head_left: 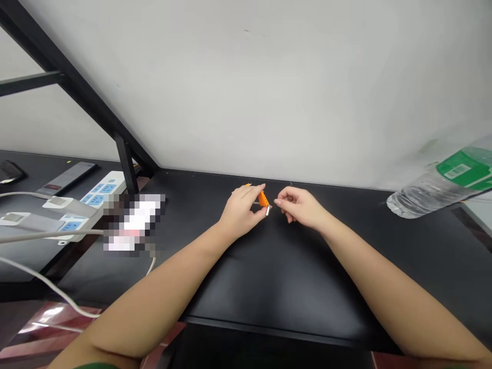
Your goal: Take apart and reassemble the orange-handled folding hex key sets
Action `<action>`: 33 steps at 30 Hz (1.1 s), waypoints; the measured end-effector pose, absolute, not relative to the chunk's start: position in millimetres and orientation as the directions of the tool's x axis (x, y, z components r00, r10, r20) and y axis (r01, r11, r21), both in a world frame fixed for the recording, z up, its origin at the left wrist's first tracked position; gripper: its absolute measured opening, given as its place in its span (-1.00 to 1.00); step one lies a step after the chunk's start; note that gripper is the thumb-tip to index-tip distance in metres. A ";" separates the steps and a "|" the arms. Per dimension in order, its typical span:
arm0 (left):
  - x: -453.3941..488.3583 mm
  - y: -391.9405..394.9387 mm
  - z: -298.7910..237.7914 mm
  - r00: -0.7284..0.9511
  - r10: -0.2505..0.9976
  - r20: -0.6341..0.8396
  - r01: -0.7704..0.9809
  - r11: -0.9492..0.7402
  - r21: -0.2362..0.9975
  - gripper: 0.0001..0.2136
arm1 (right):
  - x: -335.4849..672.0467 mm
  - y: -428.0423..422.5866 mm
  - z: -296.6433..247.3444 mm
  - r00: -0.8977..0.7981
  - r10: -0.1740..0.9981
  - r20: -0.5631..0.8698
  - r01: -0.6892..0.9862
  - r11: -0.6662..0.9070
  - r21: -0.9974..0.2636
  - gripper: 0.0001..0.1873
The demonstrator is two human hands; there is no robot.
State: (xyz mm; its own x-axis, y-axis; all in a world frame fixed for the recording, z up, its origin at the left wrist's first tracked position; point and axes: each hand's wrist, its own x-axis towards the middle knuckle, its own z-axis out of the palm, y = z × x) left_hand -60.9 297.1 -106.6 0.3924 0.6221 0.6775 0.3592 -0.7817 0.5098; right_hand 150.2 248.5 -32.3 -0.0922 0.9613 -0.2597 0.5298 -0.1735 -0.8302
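Over the far middle of the black desk (246,277), my left hand (240,212) is closed around a small orange piece (263,199) with a row of dark spots. A short silvery strip (268,210) shows at my left thumb, by the lower end of that piece. Much of the orange piece is hidden behind my fingers. Just to its right, a small gap away, is my right hand (302,206), thumb and index finger pinched together and the other fingers curled. Whatever that pinch may hold is too small to make out.
A clear bottle with a green label (467,169) is at the right. To the left are a blurred-out bright rectangle (136,223), a white power strip (102,197) with plugs and cables, and a black metal frame (92,107). Behind the desk rises a pale wall (269,92).
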 end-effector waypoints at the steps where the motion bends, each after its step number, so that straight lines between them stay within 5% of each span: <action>1: -61.2 297.6 -106.8 0.400 0.627 0.668 0.346 -0.779 0.523 -0.54 | 159.6 251.2 -28.8 -0.098 0.981 -0.167 0.695 -0.052 -0.717 -0.83; 3: -61.2 298.5 -108.0 0.421 0.629 0.654 0.317 -0.777 0.543 -0.53 | 179.2 255.9 -23.3 -0.201 0.977 -0.065 0.895 0.156 -0.418 -0.94; 5: -60.7 299.2 -110.0 0.445 0.626 0.640 0.288 -0.777 0.559 -0.52 | 194.7 258.5 -21.0 -0.260 0.960 -0.102 0.941 0.228 -0.249 -0.86; 13: -58.9 300.6 -116.3 0.510 0.654 0.558 0.241 -0.732 0.638 -0.46 | 194.2 254.8 -24.7 -0.285 0.904 -0.318 0.956 0.293 -0.024 -0.79; 17: -59.3 301.3 -116.0 0.526 0.664 0.532 0.264 -0.722 0.640 -0.47 | 184.9 251.2 -20.8 -0.252 0.891 -0.379 0.964 0.265 -0.018 -0.89; 20: -59.3 301.6 -116.0 0.530 0.671 0.519 0.269 -0.713 0.648 -0.48 | 177.4 248.4 -16.4 -0.291 0.875 -0.386 0.956 0.255 -0.144 -0.87; 25: -59.2 301.5 -114.7 0.530 0.686 0.499 0.280 -0.697 0.660 -0.49 | 164.9 245.9 -11.5 -0.376 0.905 -0.198 0.865 0.266 -0.425 -0.91; 33: -59.1 302.1 -114.2 0.530 0.674 0.515 0.262 -0.708 0.656 -0.49 | 162.9 244.4 -13.5 -0.421 0.904 -0.066 0.812 0.344 -0.470 -0.90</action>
